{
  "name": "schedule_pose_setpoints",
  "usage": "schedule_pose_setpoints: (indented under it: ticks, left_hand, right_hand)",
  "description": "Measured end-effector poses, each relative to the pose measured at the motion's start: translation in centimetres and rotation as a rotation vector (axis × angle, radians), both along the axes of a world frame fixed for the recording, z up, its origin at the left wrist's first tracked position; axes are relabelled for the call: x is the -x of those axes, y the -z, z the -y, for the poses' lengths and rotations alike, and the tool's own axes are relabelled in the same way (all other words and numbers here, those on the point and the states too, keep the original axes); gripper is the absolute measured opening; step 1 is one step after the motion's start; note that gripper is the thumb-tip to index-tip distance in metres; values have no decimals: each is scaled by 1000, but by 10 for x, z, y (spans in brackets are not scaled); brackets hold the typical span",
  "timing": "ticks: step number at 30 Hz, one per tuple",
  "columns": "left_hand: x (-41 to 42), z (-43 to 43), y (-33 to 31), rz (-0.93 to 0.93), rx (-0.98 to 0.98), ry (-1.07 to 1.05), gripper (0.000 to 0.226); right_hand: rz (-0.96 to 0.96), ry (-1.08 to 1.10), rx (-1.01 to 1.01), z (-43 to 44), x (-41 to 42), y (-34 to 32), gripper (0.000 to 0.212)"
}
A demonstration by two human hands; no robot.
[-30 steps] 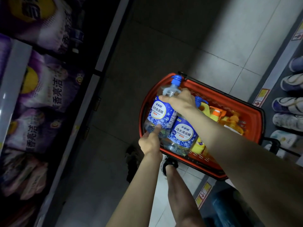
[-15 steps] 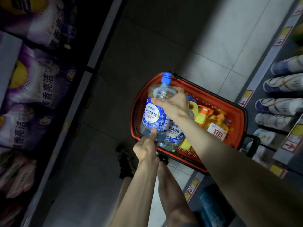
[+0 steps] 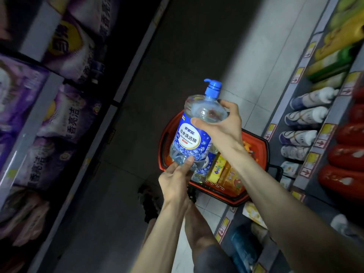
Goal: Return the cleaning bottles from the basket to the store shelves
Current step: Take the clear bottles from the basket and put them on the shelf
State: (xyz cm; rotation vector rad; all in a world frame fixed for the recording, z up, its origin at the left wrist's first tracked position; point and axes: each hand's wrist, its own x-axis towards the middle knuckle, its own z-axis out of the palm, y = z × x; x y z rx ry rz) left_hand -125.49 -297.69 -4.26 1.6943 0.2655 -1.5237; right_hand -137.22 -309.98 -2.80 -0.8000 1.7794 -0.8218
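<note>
A clear dish-soap bottle [image 3: 194, 133] with a blue label and blue pump top is held above the red basket [image 3: 256, 139]. My right hand [image 3: 220, 127] grips its shoulder from the right, fingers curled round it. My left hand [image 3: 176, 179] holds its base from below, thumb pressed on the front. A second bottle of the same kind [image 3: 205, 167] stands in the basket behind the lifted one, beside yellow and orange bottles [image 3: 224, 173]. The basket sits on the floor by the right-hand shelves.
Right shelves [image 3: 315, 123] hold white-and-blue bottles [image 3: 305, 117], red bottles [image 3: 348, 154] and yellow-green jugs [image 3: 338, 48], with yellow price tags along the edges. Left shelves [image 3: 25, 127] carry purple detergent bags [image 3: 65, 115]. Grey tiled aisle floor runs between them. My legs stand below the basket.
Both hands have lifted the clear blue-labelled bottle up out of the basket; it now hangs well above the rim. The view has swung towards the right shelves.
</note>
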Motion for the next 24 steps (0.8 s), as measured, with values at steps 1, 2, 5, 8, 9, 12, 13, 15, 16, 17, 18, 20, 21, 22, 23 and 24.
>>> schedule_pose_setpoints:
  ticks: [1,2,5,8,9,12,13,15,16,17,18,20,21,22,23,24]
  left_hand:
    - [-6,0,-9,-42,28,45,67]
    - [-13,1,-18,-86,53,105,69]
    - [-36,13,-52,-207,132,284,50]
    - [-55,25,-87,-278,194,453,65]
    - [-62,29,-101,-289,216,518,62]
    - [-79,40,-131,-242,259,753,68]
    - [-86,44,-138,-189,274,789,93]
    - [-100,51,-163,-127,343,828,125]
    - [-107,53,-178,-102,401,840,119]
    - [-115,56,-193,-57,462,858,105]
    - [-123,58,-211,-25,512,874,88]
    - [-141,61,-247,49,610,898,68]
    - [-149,61,-262,69,655,899,62]
    - [-157,61,-277,77,688,901,60]
    - [-166,61,-292,82,713,906,59]
    - [-174,60,-306,82,735,913,59]
  right_hand:
    - [-1,2,34,-2,1,-15,91]
    - [-3,1,64,-3,2,-31,93]
    - [-15,-16,133,-11,1,-78,92]
    - [-49,-53,188,-20,-1,-124,88]
    - [-55,-65,202,-22,-2,-138,87]
    - [-59,-122,242,-24,-7,-179,88]
    - [-53,-149,254,-24,-9,-192,88]
    - [-27,-206,278,-24,-16,-219,88]
    - [-11,-233,291,-25,-21,-231,89]
    - [8,-261,304,-26,-25,-245,89]
    - [23,-290,320,-27,-31,-258,90]
    - [34,-343,356,-29,-44,-284,91]
    - [35,-365,374,-30,-50,-297,90]
    - [37,-388,390,-32,-57,-309,90]
    - [40,-412,402,-35,-63,-321,91]
    - [43,-436,410,-38,-70,-332,91]
